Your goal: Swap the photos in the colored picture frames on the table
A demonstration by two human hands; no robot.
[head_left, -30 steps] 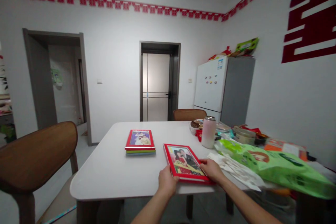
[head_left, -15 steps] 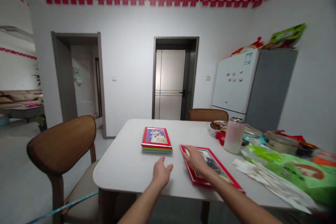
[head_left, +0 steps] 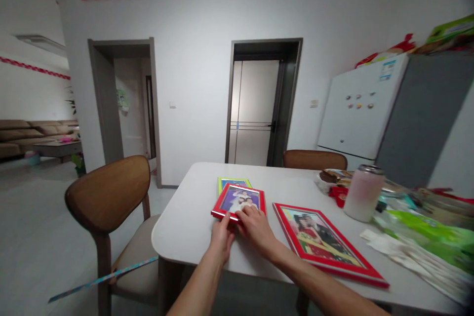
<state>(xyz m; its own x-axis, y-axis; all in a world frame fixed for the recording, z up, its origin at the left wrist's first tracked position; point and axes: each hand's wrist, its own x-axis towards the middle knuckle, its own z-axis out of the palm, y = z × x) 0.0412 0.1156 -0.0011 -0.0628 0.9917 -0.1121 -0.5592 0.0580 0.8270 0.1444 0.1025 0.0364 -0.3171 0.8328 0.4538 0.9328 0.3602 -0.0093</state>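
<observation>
Both hands are on a small red picture frame (head_left: pixel 239 199) with a photo in it. My left hand (head_left: pixel 221 238) grips its near edge, thumb on top. Beside it, my right hand (head_left: pixel 255 224) has its fingers over the near right part of the frame. Beneath and behind it, a green picture frame (head_left: pixel 233 180) lies on the white table (head_left: pixel 188 222), partly covered. To the right lies a larger red picture frame (head_left: pixel 326 242), flat and face up, with no hand on it.
A pinkish-white tumbler (head_left: pixel 365 192) stands at the right, near green packaging (head_left: pixel 425 232) and white gloves or cloth (head_left: pixel 407 256). A wooden chair (head_left: pixel 111 197) is at the left, another chair (head_left: pixel 314 159) at the far side. A fridge (head_left: pixel 363 108) stands behind.
My right hand has left the large frame and joined my left hand at the small red frame. That frame has shifted toward me off the green one. The view has turned slightly.
</observation>
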